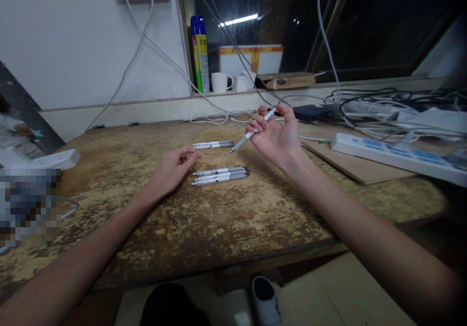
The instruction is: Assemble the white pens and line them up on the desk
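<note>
My right hand [276, 138] is raised above the table with its palm turned up, its fingers closed around a white and grey pen [251, 132]. The pen is tilted, its grey grip and tip pointing down to the left. My left hand [175, 166] rests on the tabletop, fingers curled and the thumb pressed against them, with nothing showing in it. Just beyond its fingertips lies a small group of white pens [213, 145]. Nearer to me, several more white and grey pens [221, 175] lie side by side, their grey ends to the right.
The worn wooden table [226, 224] stands against a wall and window. A white power strip [386, 153], a thin board [361, 165] and tangled cables lie on the right. On the sill are a spray can [200, 56], a white mug [220, 82] and a cardboard box [288, 81].
</note>
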A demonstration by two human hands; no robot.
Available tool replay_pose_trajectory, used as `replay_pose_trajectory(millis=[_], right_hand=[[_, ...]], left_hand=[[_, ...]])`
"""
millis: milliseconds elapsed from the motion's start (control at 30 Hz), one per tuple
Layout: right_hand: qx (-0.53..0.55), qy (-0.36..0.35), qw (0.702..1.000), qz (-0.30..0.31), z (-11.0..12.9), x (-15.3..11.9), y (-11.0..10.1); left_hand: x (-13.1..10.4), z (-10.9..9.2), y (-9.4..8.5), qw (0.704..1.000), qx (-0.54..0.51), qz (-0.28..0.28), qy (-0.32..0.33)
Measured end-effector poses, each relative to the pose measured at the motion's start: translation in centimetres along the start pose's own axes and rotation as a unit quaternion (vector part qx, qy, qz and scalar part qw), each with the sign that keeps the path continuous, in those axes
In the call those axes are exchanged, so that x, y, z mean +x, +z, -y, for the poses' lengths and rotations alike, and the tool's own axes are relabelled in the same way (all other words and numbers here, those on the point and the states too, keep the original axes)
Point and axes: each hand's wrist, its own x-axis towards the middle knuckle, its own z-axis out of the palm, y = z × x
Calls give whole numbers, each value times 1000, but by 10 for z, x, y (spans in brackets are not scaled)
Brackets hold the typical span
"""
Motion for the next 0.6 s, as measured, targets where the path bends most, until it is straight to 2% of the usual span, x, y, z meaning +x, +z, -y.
replay_pose_trajectory(millis=[267,600], right_hand=[[30,16,999,7,1,-1,4],[36,21,999,23,1,-3,6]], left_hand=[[0,1,1,1000,-11,-7,8],[0,1,1,1000,-3,14,-2]])
